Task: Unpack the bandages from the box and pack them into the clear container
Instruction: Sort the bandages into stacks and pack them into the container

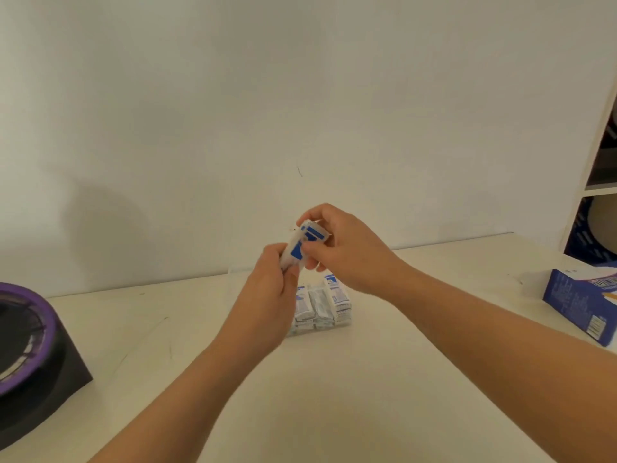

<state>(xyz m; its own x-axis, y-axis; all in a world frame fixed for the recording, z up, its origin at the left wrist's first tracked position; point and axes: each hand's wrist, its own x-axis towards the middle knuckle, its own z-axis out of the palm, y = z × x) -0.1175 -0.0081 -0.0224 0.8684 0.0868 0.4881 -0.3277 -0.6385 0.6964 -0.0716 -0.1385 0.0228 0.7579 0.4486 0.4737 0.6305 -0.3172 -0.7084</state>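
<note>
The left hand [272, 275] and right hand [347, 250] each have a pinching grip on the bandage stack [302, 243] (probably slippery), so it is best to square its edges before lowering it into the clear container [320, 330].

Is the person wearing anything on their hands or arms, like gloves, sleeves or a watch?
No. The left hand and right hand are bare, without gloves. The left forearm and right forearm are uncovered as far as the picture reaches; no sleeve shows. No watch, bracelet or ring is visible, though the fingers are slightly blurred.
</note>
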